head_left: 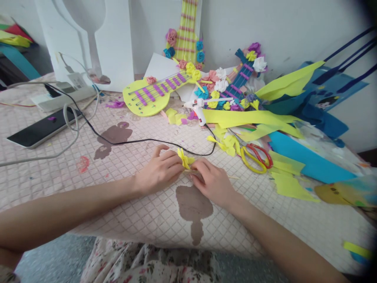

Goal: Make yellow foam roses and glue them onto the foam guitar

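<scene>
A yellow crepe paper flower (pixel 185 158) is pinched between my two hands above the near part of the table. My left hand (pixel 162 168) grips it from the left, fingers curled. From the right, my right hand (pixel 212 179) closes thumb and fingers on its lower edge, where a thin pale stick (pixel 234 177) pokes out to the right. Part of the flower's base is hidden by my fingers. A twisted yellow paper piece (pixel 220 144) lies just beyond my right hand, and scissors (pixel 256 157) with red and yellow handles rest farther right.
A white glue gun (pixel 199 112) lies behind, its black cord (pixel 153 140) crossing the table. Paper guitars (pixel 144 98) with flowers stand and lie at the back. A phone (pixel 44 127) and power strip (pixel 63 96) are left. Yellow strips and a blue sheet (pixel 306 157) spread right.
</scene>
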A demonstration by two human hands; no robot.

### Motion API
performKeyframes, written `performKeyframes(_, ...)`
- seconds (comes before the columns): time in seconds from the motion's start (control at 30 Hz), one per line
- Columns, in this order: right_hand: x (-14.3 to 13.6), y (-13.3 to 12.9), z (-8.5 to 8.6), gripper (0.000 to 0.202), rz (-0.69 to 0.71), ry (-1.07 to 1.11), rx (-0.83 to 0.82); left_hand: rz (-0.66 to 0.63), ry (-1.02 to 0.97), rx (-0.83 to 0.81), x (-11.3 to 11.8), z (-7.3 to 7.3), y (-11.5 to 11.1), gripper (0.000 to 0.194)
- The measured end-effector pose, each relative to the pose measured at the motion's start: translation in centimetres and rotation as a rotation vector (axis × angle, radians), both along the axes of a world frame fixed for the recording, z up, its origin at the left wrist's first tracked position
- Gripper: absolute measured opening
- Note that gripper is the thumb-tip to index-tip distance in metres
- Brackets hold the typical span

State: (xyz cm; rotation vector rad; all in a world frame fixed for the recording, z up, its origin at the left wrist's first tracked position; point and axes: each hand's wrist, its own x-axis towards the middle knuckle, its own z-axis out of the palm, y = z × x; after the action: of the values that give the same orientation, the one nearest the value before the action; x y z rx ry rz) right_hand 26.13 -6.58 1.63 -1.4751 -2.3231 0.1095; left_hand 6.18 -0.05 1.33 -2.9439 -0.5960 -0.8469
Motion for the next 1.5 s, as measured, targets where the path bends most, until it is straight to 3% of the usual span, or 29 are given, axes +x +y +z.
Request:
performKeyframes(0.2,-1.0,0.5,-0.1,0.019,0.007,0.029,0.083,0.046,-0.028,-0.062,0.0,0.5,0.0,0.012)
performKeyframes(0.47,-1.8,0.9,-0.6,0.013,0.009,-0.064,0.162,0.069,-0.064,-0.121,-0.1,0.4,-0.2,0.008)
performKeyframes(0.9,-1.8,0.8,-0.4,0.016,-0.001,-0.111,0.221,0.063,-0.067,-0.122,-0.2,0.6,-0.2,0.008)
performKeyframes(1.5,-1.1,1.0,-0.5,0.014,0.077,0.088,0.064,0.061,-0.023,-0.260,-0.2,0.8,0.0,0.010)
